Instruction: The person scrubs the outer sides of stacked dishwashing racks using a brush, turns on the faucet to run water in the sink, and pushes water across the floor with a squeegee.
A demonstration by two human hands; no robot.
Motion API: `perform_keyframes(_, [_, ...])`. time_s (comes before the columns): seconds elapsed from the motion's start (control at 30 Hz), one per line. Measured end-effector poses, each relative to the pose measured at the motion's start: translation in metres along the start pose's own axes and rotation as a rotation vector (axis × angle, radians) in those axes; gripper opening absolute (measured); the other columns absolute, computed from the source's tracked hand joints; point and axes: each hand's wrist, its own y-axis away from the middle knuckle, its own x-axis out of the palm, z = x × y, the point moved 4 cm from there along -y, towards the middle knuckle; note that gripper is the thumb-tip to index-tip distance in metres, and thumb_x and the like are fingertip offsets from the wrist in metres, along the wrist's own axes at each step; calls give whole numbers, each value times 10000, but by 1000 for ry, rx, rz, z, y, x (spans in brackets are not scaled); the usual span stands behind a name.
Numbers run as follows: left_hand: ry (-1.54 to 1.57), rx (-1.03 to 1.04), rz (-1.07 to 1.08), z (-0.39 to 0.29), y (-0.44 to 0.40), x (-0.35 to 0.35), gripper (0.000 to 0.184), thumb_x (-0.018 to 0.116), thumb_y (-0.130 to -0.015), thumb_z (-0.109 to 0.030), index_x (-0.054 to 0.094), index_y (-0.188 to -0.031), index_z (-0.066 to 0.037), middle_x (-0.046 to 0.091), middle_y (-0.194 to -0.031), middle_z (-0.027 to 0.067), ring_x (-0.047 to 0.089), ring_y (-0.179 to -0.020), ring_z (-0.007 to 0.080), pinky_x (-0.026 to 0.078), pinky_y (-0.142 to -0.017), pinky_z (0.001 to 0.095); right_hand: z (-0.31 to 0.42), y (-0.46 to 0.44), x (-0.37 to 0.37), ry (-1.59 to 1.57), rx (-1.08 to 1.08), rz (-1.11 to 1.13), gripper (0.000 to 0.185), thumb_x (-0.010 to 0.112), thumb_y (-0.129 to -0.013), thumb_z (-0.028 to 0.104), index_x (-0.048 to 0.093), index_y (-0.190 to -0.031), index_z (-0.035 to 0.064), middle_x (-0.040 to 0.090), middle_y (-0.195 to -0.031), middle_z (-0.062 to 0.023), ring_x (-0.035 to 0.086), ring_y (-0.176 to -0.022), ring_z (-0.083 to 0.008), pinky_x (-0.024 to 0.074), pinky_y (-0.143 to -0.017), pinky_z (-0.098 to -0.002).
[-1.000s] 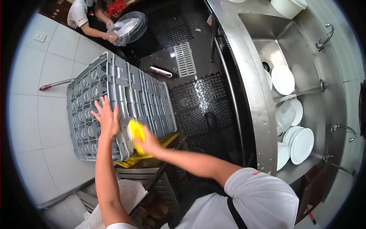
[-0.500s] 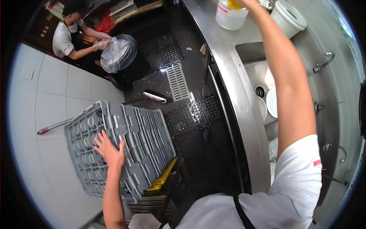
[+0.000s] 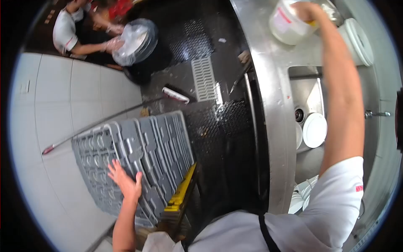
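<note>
My left hand (image 3: 124, 180) is spread flat against the top of a tall stack of grey dish racks (image 3: 142, 138), its thumb pointing up. Upturned glasses (image 3: 95, 161) show in the compartments of the uppermost rack. Up at the far end of the steel counter, my right hand (image 3: 305, 10) reaches into the mouth of a white plastic bucket (image 3: 285, 26) with a pink label. A bit of yellow sponge (image 3: 312, 22) shows at that hand; the fingertips are hidden by the bucket and blurred.
White plates (image 3: 314, 130) lie in the steel sink (image 3: 308, 94), more (image 3: 303, 195) stand nearer me. A second white bucket (image 3: 357, 42) sits behind. A broom (image 3: 175, 95) lies along the floor by the drain grate (image 3: 203, 79). A co-worker (image 3: 69, 31) handles a bagged bin (image 3: 136, 44).
My right hand has lowered the yellow sponge from above the bucket to its mouth, and the bucket looks tilted. My left hand stays on the racks. The whole view has shifted.
</note>
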Motion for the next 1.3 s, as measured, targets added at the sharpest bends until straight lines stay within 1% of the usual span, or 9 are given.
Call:
perform_keyframes(0.2, [44, 48, -66, -2, -3, 0, 1054, 736, -812, -479, 192, -1547, 45, 230, -1590, 302, 129, -1490, 504, 17, -1185, 643, 2, 126, -116, -473, -102, -251, 423, 715, -879, 121, 624, -1262, -33, 711, -1083, -204, 719, -896, -283, 619, -764, -396])
perform_keyframes(0.33, [40, 2, -40, -3, -3, 0, 1023, 689, -848, -512, 189, -1554, 33, 224, -1588, 315, 114, -1495, 504, 34, -1187, 638, 73, 221, -135, -1118, -331, -265, 436, 792, -857, 205, 641, -1181, -45, 694, -1014, -126, 673, -848, -212, 563, -735, -334])
perform_keyframes(0.47, [91, 21, -87, 1, -1, 3, 1001, 667, -864, -512, 185, -1558, 26, 224, -1590, 318, 112, -1498, 497, 48, -1195, 617, 199, 291, -63, -1894, -428, -39, 607, 740, -855, 228, 511, -1389, 55, 651, -1229, -114, 651, -1055, -191, 551, -888, -383])
perform_keyframes(0.53, [119, 22, -102, 3, 1, 6, 992, 653, -876, -524, 181, -1565, 12, 228, -1589, 316, 110, -1499, 496, 59, -1194, 618, 291, 316, 10, -2062, -578, -40, 497, 705, -929, 430, 624, -1207, 26, 699, -1032, -90, 683, -922, -172, 564, -771, -340])
perform_keyframes(0.63, [172, 22, -127, 6, 2, 10, 994, 625, -891, -566, 175, -1572, 1, 228, -1590, 315, 106, -1502, 491, 59, -1195, 614, 441, 377, 109, -2387, -266, 406, 729, 863, -775, 126, 464, -1379, 46, 614, -1234, -104, 631, -1081, -225, 550, -920, -395])
perform_keyframes(0.77, [217, 40, -144, 10, -1, 14, 994, 584, -906, -618, 181, -1574, -2, 233, -1594, 304, 108, -1506, 478, 55, -1202, 596, 571, 461, 212, -2149, -40, 220, 981, 869, -719, 133, 318, -1521, 12, 537, -1414, -184, 561, -1254, -268, 467, -1045, -366])
perform_keyframes(0.97, [238, 77, -94, 6, 0, 9, 885, 567, -958, -511, 197, -1569, 12, 241, -1610, 259, 118, -1519, 435, 82, -1225, 516, 612, 574, 237, -2107, -83, 121, 863, 793, -794, 157, 335, -1518, 56, 617, -1321, -190, 632, -1177, -305, 507, -985, -375])
perform_keyframes(1.17, [242, 117, -87, 8, 1, 12, 987, 578, -925, -591, 171, -1560, 44, 242, -1602, 262, 105, -1515, 457, 70, -1214, 560, 623, 439, 200, -1963, -126, 110, 746, 751, -840, 213, 384, -1484, 130, 706, -1115, -208, 701, -997, -382, 573, -842, -443])
perform_keyframes(1.3, [251, 147, -64, 3, 0, 7, 1024, 585, -912, -604, 156, -1553, 70, 224, -1606, 266, 114, -1514, 453, 80, -1220, 537, 625, 511, 233, -2103, -139, 168, 834, 789, -815, 163, 330, -1495, 16, 554, -1399, -206, 556, -1290, -307, 435, -1085, -414])
